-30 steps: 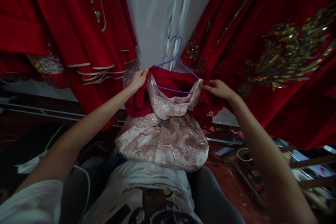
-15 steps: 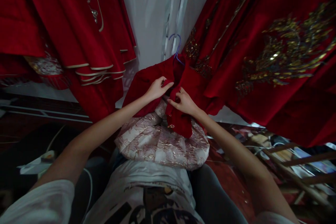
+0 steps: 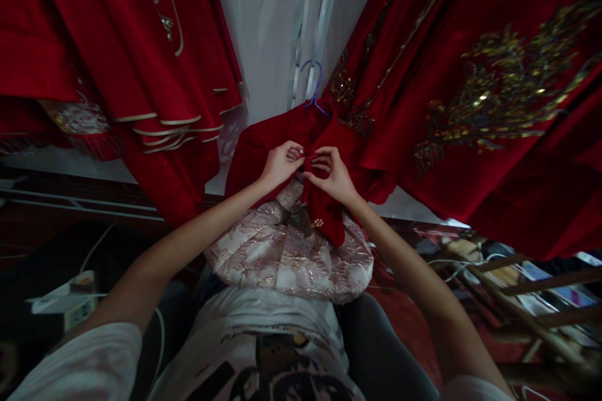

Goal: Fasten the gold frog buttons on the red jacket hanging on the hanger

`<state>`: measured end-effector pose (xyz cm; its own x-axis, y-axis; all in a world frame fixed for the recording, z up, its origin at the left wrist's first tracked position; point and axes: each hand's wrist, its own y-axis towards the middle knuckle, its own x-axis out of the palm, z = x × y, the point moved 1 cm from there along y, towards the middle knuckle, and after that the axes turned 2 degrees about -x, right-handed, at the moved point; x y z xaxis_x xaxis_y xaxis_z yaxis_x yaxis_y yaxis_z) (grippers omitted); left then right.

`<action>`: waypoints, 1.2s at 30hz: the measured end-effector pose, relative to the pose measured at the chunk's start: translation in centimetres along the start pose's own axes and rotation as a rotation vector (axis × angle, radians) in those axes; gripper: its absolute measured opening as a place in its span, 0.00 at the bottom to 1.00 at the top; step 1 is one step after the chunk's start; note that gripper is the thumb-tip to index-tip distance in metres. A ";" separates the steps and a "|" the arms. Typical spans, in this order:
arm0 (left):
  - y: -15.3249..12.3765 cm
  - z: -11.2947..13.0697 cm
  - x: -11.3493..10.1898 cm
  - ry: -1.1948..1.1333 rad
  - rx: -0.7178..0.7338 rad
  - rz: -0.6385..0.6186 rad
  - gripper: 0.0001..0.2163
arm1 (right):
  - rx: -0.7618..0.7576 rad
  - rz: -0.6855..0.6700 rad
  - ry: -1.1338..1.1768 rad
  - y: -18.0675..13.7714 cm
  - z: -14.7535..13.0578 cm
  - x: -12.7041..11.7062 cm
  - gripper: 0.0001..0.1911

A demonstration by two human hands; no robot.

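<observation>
A red garment (image 3: 254, 150) hangs in front of me on a purple hanger (image 3: 315, 84); it looks like a jacket. At its front opening my left hand (image 3: 283, 165) pinches one red edge between thumb and fingers. My right hand (image 3: 332, 175) grips the facing edge close by, with fingers curled and the thumb pressed in. The two hands almost meet. Below the right hand hangs a red flap with a gold flower-shaped ornament (image 3: 318, 223). Pale pink-and-gold brocade fabric (image 3: 291, 257) bulges under the red cloth, over my lap. Any small fastener between the fingertips is too dark to make out.
Red garments with pale trim (image 3: 174, 119) hang on the left. On the right hangs red cloth with gold sequin embroidery (image 3: 489, 94). A white power strip (image 3: 70, 301) with cords lies at lower left. A wooden rack (image 3: 540, 319) with assorted items stands at lower right.
My hands have come closer together, drawing the garment's collar edges inward, so the opening has narrowed. The flap with the gold ornament has shifted slightly right and turned.
</observation>
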<state>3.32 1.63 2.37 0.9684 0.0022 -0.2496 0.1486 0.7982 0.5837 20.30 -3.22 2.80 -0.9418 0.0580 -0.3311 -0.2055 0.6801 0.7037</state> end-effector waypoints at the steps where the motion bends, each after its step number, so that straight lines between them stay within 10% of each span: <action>1: 0.0 -0.1 0.0 -0.018 -0.012 0.029 0.10 | 0.017 0.024 0.036 0.1 0.2 0.2 0.24; 8: 0.3 0.7 -0.6 -0.056 -0.031 -0.081 0.07 | 0.047 0.064 -0.018 1.1 0.4 0.1 0.11; 36: 0.1 -0.2 0.1 -0.121 -0.035 -0.134 0.12 | -0.018 0.126 -0.291 0.7 -1.3 0.0 0.12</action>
<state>3.40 1.81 2.26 0.9576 -0.1765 -0.2277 0.2732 0.8072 0.5233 19.80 -3.68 4.14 -0.8448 0.3498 -0.4049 -0.0990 0.6413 0.7608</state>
